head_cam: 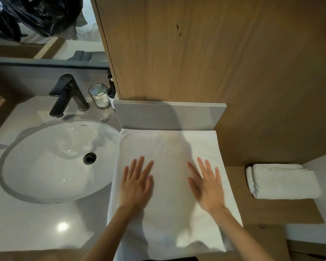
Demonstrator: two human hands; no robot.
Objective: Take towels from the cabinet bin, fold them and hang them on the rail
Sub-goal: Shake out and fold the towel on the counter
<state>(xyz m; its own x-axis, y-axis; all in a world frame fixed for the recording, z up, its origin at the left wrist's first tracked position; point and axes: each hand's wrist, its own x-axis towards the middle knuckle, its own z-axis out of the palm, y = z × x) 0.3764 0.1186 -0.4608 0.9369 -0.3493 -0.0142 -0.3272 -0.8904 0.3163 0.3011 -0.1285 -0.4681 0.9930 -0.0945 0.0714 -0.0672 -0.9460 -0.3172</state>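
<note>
Grey counter (26,223) beside the sink (45,166) carries the towel (167,146), spread flat, long axis running away from the person: far edge well beyond the fingertips (141,162), near edge behind the wrists. A folded towel (282,183) lies well right of them. Left hand (136,187) and right hand (207,187) rest on the spread towel side by side, equally near, fingers straight and spread.

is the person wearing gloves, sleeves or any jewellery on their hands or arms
No gloves on the left hand or right hand, and no rings that I can make out, though both are slightly blurred. The left forearm and right forearm are uncovered down to the frame edge: no sleeve, watch or bracelet shows.
</note>
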